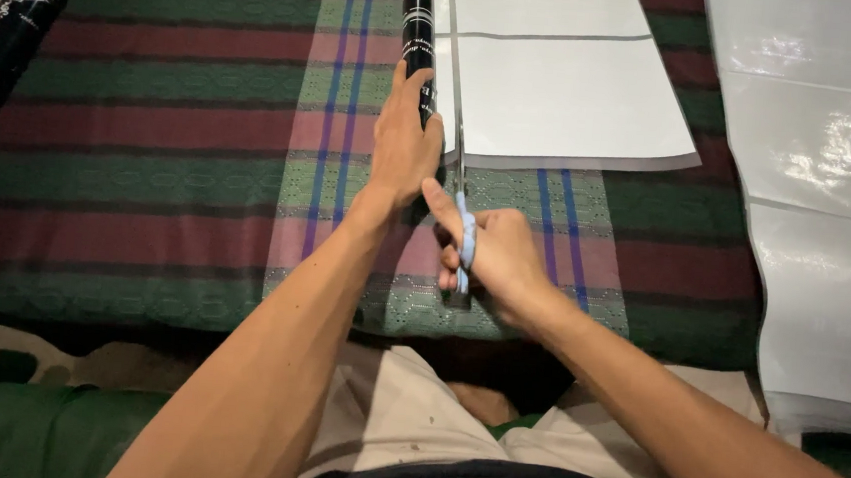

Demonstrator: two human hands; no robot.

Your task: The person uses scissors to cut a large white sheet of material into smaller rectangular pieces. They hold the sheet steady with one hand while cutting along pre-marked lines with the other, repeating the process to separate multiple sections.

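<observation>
Left hand: the left hand (404, 148) lies palm-down, fingers wrapped over the lower end of the black roll (419, 24), pinning it flat to the cloth.
Right hand: the right hand (494, 259) is closed through the blue handles of the scissors (461, 187), thumb up toward 12 o'clock, blades pointing away from the body.
Roll: a long dark tube with pale print, running from the left hand toward 12 o'clock, just beside the left edge of the white sheet (566, 89).
Sheet: flat white paper at 1 o'clock from the hands, its near edge lying on the cloth; the scissor blades run along its left margin, between it and the roll.
Handling, sheet: it looks thin, light and limp, likely to shift or crease; best steadied by a flat palm close to the blade line rather than pinched.
Handling, roll: round and probably smooth, so apt to roll sideways; a grip from above near its end, as here, suits it.
Surface: a striped woven cloth (152, 150) in dark red and green, soft, not a firm backing.
Nearby: glossy white sheets (821, 147) at 3 o'clock, well apart; a second black roll (5, 35) at 10 o'clock.
</observation>
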